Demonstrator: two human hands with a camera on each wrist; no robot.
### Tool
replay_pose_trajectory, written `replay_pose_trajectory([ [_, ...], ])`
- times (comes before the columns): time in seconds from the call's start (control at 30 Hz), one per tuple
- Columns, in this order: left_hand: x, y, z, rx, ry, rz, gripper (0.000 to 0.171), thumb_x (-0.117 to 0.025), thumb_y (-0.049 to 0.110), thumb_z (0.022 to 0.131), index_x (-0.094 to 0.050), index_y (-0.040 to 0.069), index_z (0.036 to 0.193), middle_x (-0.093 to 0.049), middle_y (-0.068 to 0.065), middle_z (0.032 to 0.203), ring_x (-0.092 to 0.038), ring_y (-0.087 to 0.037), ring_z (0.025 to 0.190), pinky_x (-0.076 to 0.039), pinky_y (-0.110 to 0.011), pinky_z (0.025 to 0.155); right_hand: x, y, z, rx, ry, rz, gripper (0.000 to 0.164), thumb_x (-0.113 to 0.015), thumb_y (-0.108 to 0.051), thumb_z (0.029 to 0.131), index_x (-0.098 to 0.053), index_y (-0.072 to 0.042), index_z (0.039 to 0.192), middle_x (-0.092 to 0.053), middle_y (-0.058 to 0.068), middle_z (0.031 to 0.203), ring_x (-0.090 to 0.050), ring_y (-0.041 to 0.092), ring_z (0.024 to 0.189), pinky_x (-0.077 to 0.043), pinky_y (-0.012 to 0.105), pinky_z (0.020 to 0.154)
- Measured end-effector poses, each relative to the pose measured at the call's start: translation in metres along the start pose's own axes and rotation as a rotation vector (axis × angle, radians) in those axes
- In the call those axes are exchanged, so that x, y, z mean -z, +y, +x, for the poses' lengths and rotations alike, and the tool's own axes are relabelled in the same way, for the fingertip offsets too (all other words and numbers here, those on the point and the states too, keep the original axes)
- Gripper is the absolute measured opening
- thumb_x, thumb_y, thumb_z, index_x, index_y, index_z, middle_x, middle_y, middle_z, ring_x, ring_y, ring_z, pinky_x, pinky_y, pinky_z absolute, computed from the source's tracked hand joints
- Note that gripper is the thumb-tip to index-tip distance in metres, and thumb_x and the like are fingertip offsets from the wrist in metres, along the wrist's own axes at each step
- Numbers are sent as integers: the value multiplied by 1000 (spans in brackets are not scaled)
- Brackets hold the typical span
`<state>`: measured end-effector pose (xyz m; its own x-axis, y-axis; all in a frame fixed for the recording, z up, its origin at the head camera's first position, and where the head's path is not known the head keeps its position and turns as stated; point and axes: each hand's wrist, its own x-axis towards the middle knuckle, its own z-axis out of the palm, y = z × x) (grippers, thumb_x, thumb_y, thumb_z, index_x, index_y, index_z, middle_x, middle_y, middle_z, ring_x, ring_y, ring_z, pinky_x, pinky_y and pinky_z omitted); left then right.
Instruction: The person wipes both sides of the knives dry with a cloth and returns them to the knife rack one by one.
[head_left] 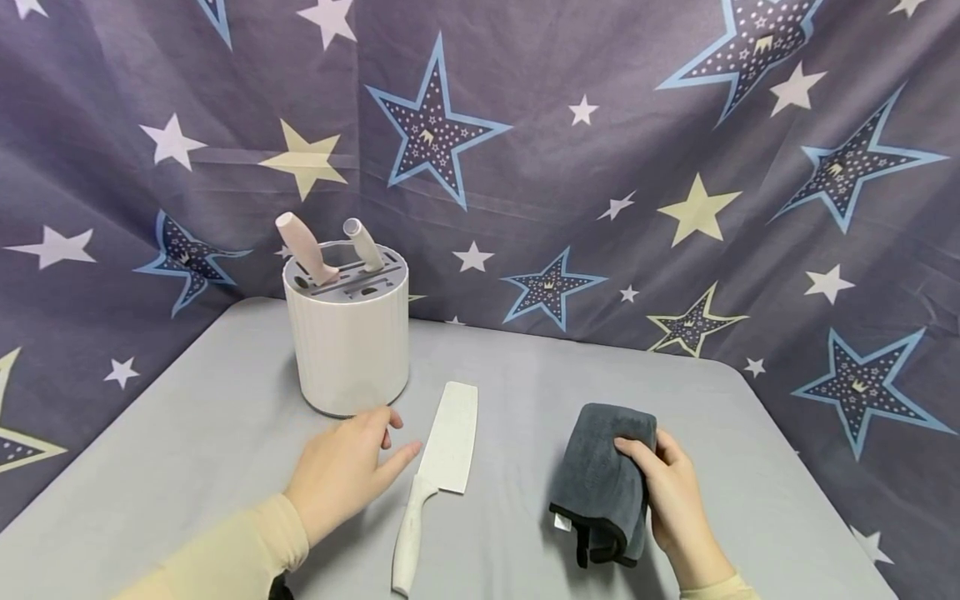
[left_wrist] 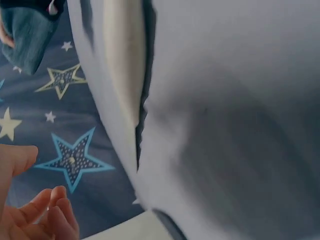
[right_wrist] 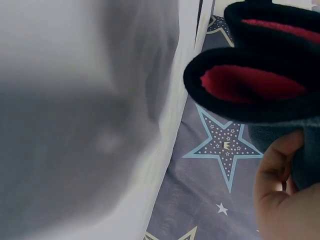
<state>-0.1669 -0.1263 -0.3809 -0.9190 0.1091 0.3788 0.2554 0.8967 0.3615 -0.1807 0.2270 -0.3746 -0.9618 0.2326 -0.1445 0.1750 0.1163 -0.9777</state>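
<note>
Here our right hand (head_left: 678,504) pinches the cloth (head_left: 600,467) towards the worktop's (head_left: 517,362) right edge, likely to hold its folds | our empty left hand (head_left: 347,468), thumb apart from fingers, beside the knife (head_left: 452,433), handle our way, seemingly for reach | block (head_left: 348,354) near far left corner

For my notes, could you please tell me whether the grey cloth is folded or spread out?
Folded: the right hand holds the grey cloth in a compact bundle, and the right wrist view shows it doubled over.
</note>
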Motion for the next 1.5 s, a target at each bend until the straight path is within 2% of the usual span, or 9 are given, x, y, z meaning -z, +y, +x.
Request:
replay_pose_trajectory([
  [0.13, -8, 1, -6, 25, -45, -18, 32, -75, 42, 84, -67, 15, 99, -58, 7, 73, -47, -10, 56, -41, -30, 53, -1, 1, 0, 4, -2, -1, 41, -68, -25, 94, -53, -8, 128, -57, -5, 101, -59, 12, 87, -53, 28, 74],
  [0.43, -23, 6, -19, 87, -203, -71, 40, -74, 47, 83, -66, 11, 97, -52, 9, 64, -48, -10, 58, -41, -31, 55, -3, 2, -1, 21, 21, -38, 35, -70, -23, 92, -58, -8, 121, -58, -6, 93, -58, 13, 83, -52, 28, 70],
  [0.57, -31, 8, -22, 122, -258, -72, 39, -75, 48, 81, -64, 12, 88, -52, 6, 63, -49, -12, 59, -40, -32, 54, -6, 1, -3, 39, 43, -77, 35, -71, -22, 91, -59, -7, 120, -60, -7, 91, -58, 12, 83, -51, 28, 70],
  [0.77, -41, 7, -20, 162, -313, -74, 43, -78, 52, 74, -60, 13, 73, -58, 1, 65, -52, -16, 60, -41, -35, 55, -9, 0, -5, 75, 53, -122, 40, -70, -20, 92, -57, -6, 127, -59, -2, 100, -59, 11, 84, -52, 26, 71],
  [0.93, -46, 5, -19, 176, -372, -115, 37, -78, 37, 69, -49, 15, 59, -48, 2, 55, -43, -16, 53, -34, -32, 49, -9, 0, -6, 97, 50, -155, 41, -69, -21, 93, -56, -7, 129, -60, 1, 105, -60, 9, 84, -53, 25, 71],
  [1.13, -49, 3, -17, 185, -396, -120, 29, -72, 28, 69, -49, 13, 59, -49, 0, 57, -44, -18, 54, -36, -32, 51, -10, -1, -8, 142, 57, -153, 39, -69, -20, 92, -57, -6, 127, -62, -4, 99, -62, 8, 81, -54, 25, 69],
  [1.33, -45, 0, -14, 239, -416, -162, 27, -71, 28, 76, -52, 12, 65, -51, -2, 60, -47, -18, 54, -37, -31, 51, -12, -4, -12, 202, 76, -183, 37, -70, -19, 91, -60, -8, 126, -63, -6, 91, -62, 6, 77, -54, 24, 66],
  [1.5, -39, -5, -12, 278, -403, -179, 24, -67, 27, 84, -54, 11, 72, -52, -3, 62, -49, -17, 54, -38, -31, 51, -13, -6, -14, 238, 90, -221, 37, -70, -19, 91, -61, -10, 126, -65, -2, 96, -62, 4, 79, -53, 23, 68],
])
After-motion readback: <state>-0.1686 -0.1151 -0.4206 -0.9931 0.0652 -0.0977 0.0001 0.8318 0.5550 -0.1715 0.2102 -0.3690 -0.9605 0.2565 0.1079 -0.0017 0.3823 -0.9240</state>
